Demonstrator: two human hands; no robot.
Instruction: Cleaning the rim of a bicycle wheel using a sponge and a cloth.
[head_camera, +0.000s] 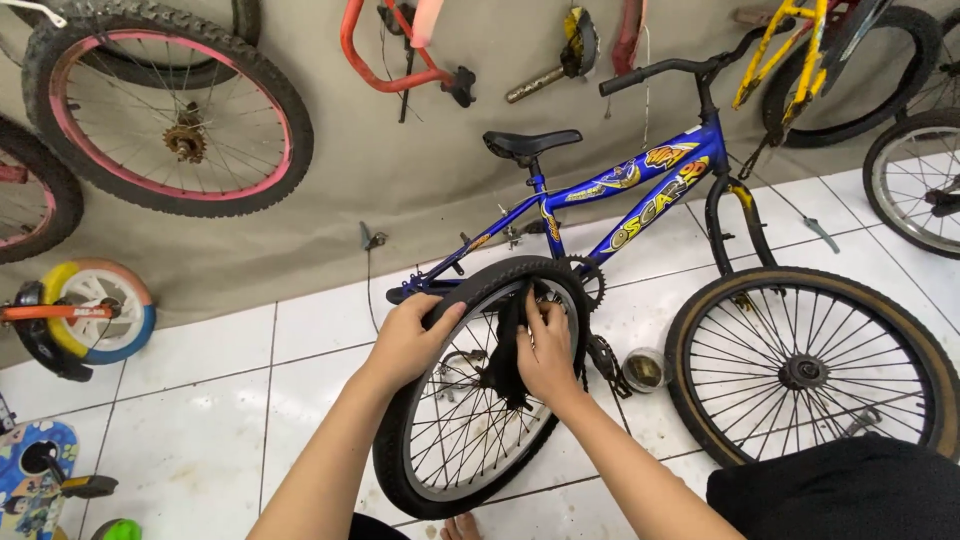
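left hand (408, 338) clamped over the top of the black tyre (400, 440), fingers curled over the tread and thumb on the sidewall, a full firm hold. just right of it, the right hand (545, 352) is closed on a black rag (508, 362), pinching the cloth against the silver rim (447, 478) near the top of the loose wheel. that wheel stands upright on the white tiled floor (200, 420), low in the middle of the view, leaning in towards the person, its bottom edge close to a bare foot (462, 527).

sweeping from the left edge of the floor: a small orange bike with a yellow and blue wheel (100, 310) sits against the grey cloth wall (330, 170), and higher on that wall hangs a pink-rimmed wheel (170, 105). straight behind the loose wheel lies the blue bike frame (640, 195), black saddle (530, 143) up, its rear fork empty, chainring (592, 278) peeking just past the tyre. a small round tin (644, 369) rests on the tiles between the loose wheel and the blue bike's front wheel (805, 365), which has a tan sidewall. far right, a yellow frame (785, 50) hangs up on the wall and another wheel (915, 180) stands at the edge.
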